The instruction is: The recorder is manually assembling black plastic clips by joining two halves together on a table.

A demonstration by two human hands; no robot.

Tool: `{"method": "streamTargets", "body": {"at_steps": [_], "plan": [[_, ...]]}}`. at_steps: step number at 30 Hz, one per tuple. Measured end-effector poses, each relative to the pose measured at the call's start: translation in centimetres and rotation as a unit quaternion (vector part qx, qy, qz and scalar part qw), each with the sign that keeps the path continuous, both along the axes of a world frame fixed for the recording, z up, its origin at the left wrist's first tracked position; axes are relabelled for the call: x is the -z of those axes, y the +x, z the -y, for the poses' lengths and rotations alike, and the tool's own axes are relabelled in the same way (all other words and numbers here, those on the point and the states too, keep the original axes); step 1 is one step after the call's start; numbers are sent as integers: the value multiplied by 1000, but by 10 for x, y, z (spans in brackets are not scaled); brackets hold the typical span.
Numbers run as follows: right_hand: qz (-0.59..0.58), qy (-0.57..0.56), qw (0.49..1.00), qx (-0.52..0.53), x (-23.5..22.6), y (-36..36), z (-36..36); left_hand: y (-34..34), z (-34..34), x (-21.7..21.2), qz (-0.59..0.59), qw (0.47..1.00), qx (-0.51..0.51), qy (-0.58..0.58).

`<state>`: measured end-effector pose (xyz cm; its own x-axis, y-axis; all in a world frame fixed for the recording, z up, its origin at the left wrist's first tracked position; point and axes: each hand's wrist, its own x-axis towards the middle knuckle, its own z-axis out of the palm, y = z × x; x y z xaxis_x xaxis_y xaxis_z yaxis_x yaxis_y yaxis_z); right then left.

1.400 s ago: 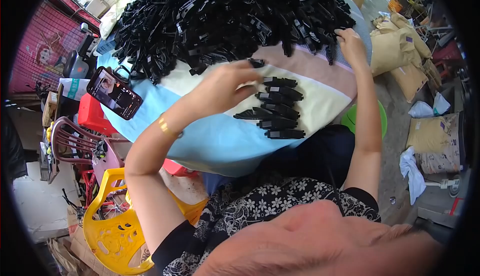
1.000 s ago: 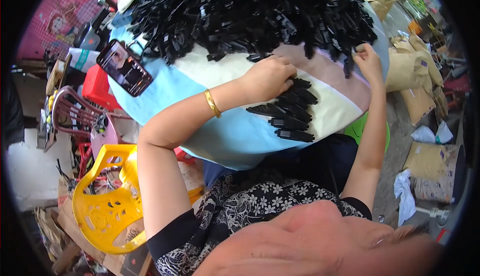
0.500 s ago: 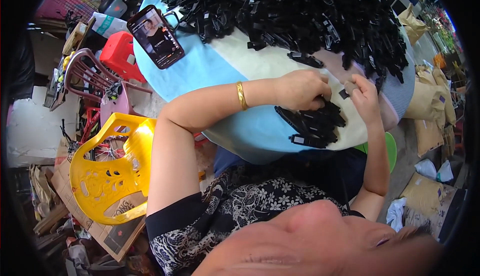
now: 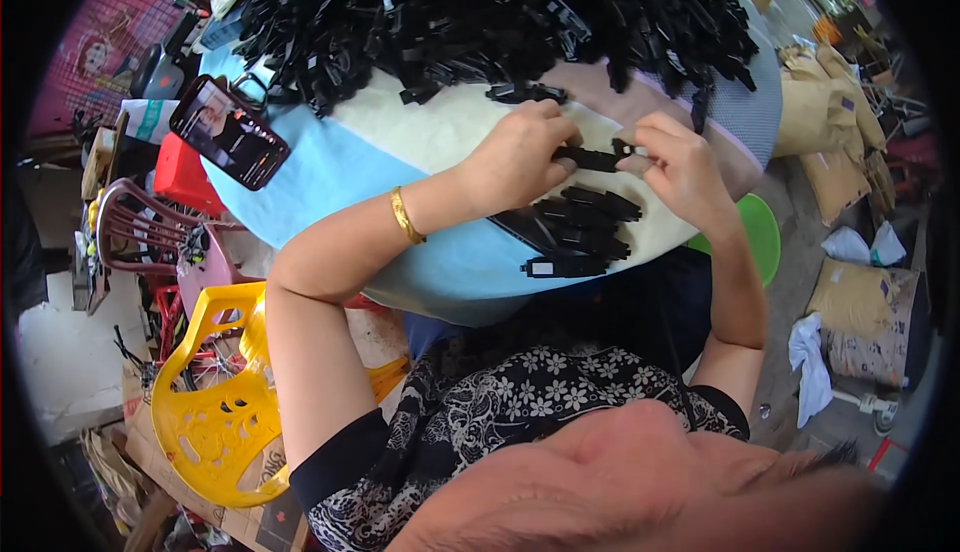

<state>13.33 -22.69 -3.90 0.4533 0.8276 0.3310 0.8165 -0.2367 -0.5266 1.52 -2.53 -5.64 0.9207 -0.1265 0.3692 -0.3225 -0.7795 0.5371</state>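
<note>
Between my two hands is a slim black plastic part [image 4: 592,160], lying roughly level above the cloth. My left hand [image 4: 522,152], a gold bangle on its wrist, grips the left end with closed fingers. At the right end, the fingertips of my right hand [image 4: 675,164] pinch; a small light spot shows there, too small to make out. Just below lies a loose group of several similar black parts [image 4: 580,224], the nearest with a pale rectangle on it. Beyond my left hand rests a single black part [image 4: 525,94].
A large heap of black parts [image 4: 480,22] covers the far side of the cloth-covered round table [image 4: 330,152]. A lit phone [image 4: 230,134] lies at the left. Around the table stand a yellow plastic chair [image 4: 215,412], a red stool [image 4: 188,174] and brown sacks [image 4: 820,117].
My left hand has lifted from the near group and now grips a black part, which my right hand meets at its other end. The whole view has shifted, moving the table left and up.
</note>
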Motion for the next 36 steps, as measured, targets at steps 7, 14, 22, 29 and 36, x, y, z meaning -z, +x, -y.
{"method": "streamTargets", "body": {"at_steps": [7, 14, 22, 29, 36], "plan": [[94, -55, 993, -33, -10, -8, 3, 2, -2, -3, -54, 998, -25, -11], [57, -6, 995, -84, 4, -8, -13, 10, 3, 1, -16, 998, 34, 42], [105, 102, 979, 143, 6, 80, 10, 9, -38, -24, 31, 987, -111, 113], [22, -52, 957, 285, 24, 137, 12, 18, -31, -3, 38, 987, -83, 130], [-70, -3, 972, 225, 22, 128, 3, 14, -3, -3, -7, 1000, 21, 23]]}}
